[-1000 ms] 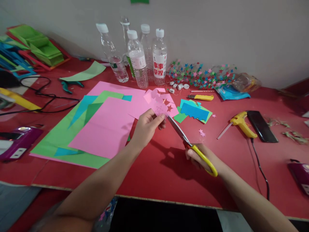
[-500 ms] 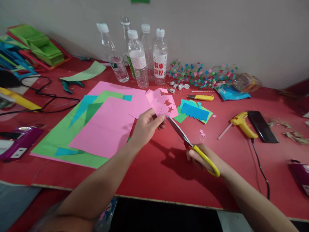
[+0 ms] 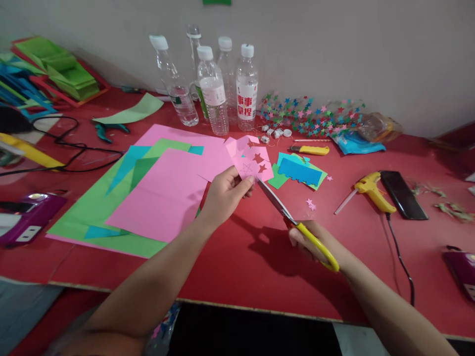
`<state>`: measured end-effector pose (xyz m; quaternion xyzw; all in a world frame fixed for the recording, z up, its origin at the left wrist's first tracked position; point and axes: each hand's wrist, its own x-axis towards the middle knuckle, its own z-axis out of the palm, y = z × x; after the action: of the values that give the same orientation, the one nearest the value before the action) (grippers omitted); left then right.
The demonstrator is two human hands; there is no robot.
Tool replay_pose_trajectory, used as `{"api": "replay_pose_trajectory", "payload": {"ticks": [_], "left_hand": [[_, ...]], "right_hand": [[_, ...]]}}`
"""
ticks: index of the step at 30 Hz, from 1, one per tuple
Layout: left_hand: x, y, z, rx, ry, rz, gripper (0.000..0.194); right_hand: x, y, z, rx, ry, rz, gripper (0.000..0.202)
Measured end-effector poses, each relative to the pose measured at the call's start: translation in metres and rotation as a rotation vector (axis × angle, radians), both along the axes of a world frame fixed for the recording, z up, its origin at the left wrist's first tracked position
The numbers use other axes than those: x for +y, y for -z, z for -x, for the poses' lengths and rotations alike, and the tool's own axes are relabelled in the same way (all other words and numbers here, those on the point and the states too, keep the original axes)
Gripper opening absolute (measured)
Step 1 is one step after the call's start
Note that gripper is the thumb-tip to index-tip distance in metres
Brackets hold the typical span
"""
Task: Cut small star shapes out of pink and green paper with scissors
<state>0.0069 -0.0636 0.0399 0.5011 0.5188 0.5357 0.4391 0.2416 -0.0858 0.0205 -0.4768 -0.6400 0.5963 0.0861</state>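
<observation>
- Head view, bkgd: plain grey wall (image 3: 345, 54) behind a red table (image 3: 237, 267); clear bottles (image 3: 211, 101) stood at the back.
- L hand (image 3: 224, 195): fingers clamped on the near edge of a pink scrap (image 3: 253, 173), w/ thumb on top. Scrap was mid-table, in front of the bottles; it had star-shaped holes (image 3: 262, 168) plus a drawn star (image 3: 246, 168) beside them.
- R hand (image 3: 309, 240): fingers wrapped round the yellow handles of the scissors (image 3: 284, 210); tips v. close to L thumb & scrap edge, couldn't tell if touching.
- Nearby: small pink stars (image 3: 310, 204), blue offcut (image 3: 300, 171), cutter (image 3: 313, 150), glue gun (image 3: 374, 190).
- Technique (my view): L thumb wanted shifting clear of the blade line; paper taut but unbent; short snips along the drawn line, stopping at inner corners; better to turn the scrap than twist the R wrist.
</observation>
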Motion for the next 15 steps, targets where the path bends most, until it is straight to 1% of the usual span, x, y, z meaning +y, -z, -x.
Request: {"api": "replay_pose_trajectory", "payload": {"ticks": [3,7,9,11,15], "left_hand": [[0.0009,0.0010,0.0005,-0.049,0.020,0.007,0.011],[0.0026,0.0042,-0.0004,-0.172,0.066,0.052,0.016],[0.0027,0.0049,-0.0013,-0.201,0.063,0.056,0.016],[0.0020,0.0043,-0.0021,-0.181,0.049,0.032,0.015],[-0.0006,0.0017,-0.0028,-0.071,0.012,-0.029,0.012]], "right_hand": [[-0.0005,-0.0014,0.0014,0.004,0.011,0.008,0.054],[-0.0012,-0.0037,0.0031,0.005,0.023,0.002,0.053],[-0.0014,-0.0037,0.0032,0.001,0.022,0.005,0.053],[-0.0016,-0.0027,0.0029,0.007,0.024,0.010,0.055],[-0.0017,0.0007,0.0010,0.055,0.002,0.006,0.057]]}}
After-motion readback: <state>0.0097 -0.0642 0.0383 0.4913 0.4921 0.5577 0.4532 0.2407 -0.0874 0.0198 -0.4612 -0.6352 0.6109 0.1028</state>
